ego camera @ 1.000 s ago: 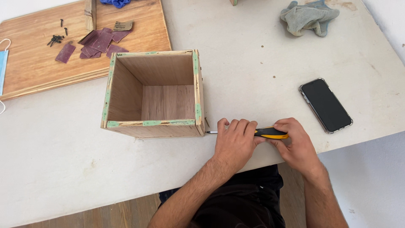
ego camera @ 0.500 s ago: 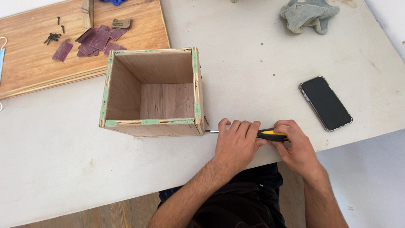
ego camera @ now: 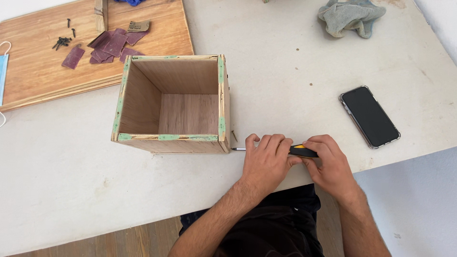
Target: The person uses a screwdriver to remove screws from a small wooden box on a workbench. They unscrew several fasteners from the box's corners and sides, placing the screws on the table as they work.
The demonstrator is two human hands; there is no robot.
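An open plywood box point(ego camera: 173, 102) with green-taped edges stands on the white table point(ego camera: 285, 71). A yellow and black screwdriver point(ego camera: 301, 150) lies level, its metal tip against the box's lower right side. My right hand point(ego camera: 328, 164) grips the handle. My left hand point(ego camera: 266, 159) lies over the shaft, fingers curled on it. A loose screw point(ego camera: 234, 135) rests on the table beside the box, just above the shaft.
A black phone point(ego camera: 370, 115) lies right of my hands. A grey-green rag point(ego camera: 350, 16) sits at the far right. A wooden board point(ego camera: 57, 57) at the far left carries purple sandpaper pieces point(ego camera: 112, 45) and dark screws point(ego camera: 62, 42).
Hands and screwdriver have hardly moved; the view has shifted slightly. The box stays where it was.
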